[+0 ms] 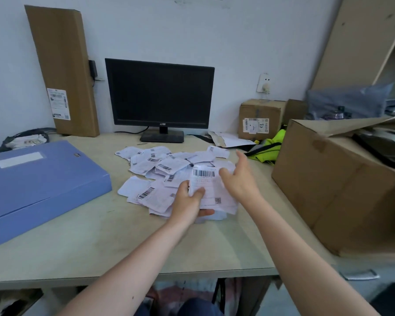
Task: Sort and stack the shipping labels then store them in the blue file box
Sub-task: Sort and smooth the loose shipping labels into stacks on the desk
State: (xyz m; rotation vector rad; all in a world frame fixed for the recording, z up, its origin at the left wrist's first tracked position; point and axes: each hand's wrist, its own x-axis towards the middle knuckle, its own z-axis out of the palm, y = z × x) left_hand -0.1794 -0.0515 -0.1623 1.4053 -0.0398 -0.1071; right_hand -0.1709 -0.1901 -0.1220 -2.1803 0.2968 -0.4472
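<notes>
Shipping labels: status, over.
Left grip holds label stack; right grip open beside it. Loose labels unsorted. Blue file box closed, nothing blocking.

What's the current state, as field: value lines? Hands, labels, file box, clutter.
left hand: grips held labels, barcode facing up
right hand: open, just right of held labels; contact unclear
loose labels: scattered on desk, unstacked
blue file box: closed, lying flat, left of the pile
monitor: dark, behind the pile
cardboard box: open, right of the hands
</notes>
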